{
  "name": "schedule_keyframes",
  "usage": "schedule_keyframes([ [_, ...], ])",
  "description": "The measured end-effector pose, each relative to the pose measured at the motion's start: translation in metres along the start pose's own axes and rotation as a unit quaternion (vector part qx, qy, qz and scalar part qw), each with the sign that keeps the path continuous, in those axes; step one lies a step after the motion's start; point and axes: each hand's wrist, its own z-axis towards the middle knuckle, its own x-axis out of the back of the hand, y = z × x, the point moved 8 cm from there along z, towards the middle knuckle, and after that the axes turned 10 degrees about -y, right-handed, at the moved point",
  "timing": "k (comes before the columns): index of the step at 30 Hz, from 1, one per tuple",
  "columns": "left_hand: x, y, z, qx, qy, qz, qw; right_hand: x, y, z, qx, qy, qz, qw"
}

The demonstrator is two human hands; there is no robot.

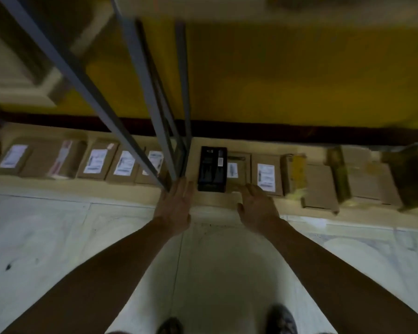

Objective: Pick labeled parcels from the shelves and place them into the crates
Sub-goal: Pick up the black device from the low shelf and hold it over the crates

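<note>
A row of brown cardboard parcels with white labels lies on the low bottom shelf (135, 192). A black box (212, 168) sits in the middle of the row, with a small labeled parcel (235, 171) and a larger labeled parcel (266, 175) to its right. My left hand (175, 207) reaches out with straight fingers just left of the black box, at the foot of the shelf post. My right hand (257, 208) hovers with spread fingers at the front of the two labeled parcels. Neither hand holds anything. No crate is in view.
Grey metal shelf posts (140, 92) slant across the upper left. Several more labeled parcels (95, 161) lie left of the posts, and unlabeled boxes with yellow tape (321, 184) lie at the right. A yellow wall rises behind. My shoes (281, 319) stand on the pale floor.
</note>
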Motion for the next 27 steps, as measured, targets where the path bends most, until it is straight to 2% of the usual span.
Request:
schedule_keyframes([
  [3,-0.053,-0.005,0.076,0.028,0.067,-0.061,0.995,-0.051,0.024,0.079,0.017,0.038,0.002,0.999],
  [7,-0.11,-0.006,0.143,0.049,0.104,-0.124,0.986,-0.101,0.04,0.159,0.024,0.046,-0.03,0.998],
  [9,-0.134,-0.007,0.164,0.061,0.123,-0.191,0.972,-0.123,0.046,0.178,0.026,0.068,-0.054,0.996],
  [11,-0.147,-0.01,0.185,0.043,0.14,-0.198,0.969,-0.134,0.05,0.189,0.042,0.099,-0.082,0.991],
  [13,-0.15,-0.019,0.195,0.037,0.158,-0.2,0.966,-0.135,0.055,0.2,0.05,0.121,-0.063,0.989],
  [16,-0.15,-0.026,0.199,0.049,0.162,-0.264,0.949,-0.134,0.063,0.214,0.024,0.122,-0.016,0.992],
  [18,-0.158,-0.024,0.204,0.049,0.147,-0.315,0.936,-0.14,0.057,0.218,0.019,0.125,-0.022,0.992],
  [20,-0.167,-0.023,0.212,0.06,0.116,-0.396,0.909,-0.145,0.054,0.22,0.017,0.133,-0.043,0.99],
  [25,-0.168,-0.011,0.222,0.079,0.067,-0.649,0.754,-0.142,0.05,0.229,0.012,0.127,0.044,0.991],
  [27,-0.164,-0.009,0.218,0.087,0.091,-0.682,0.72,-0.136,0.048,0.229,0.02,0.147,0.094,0.984],
])
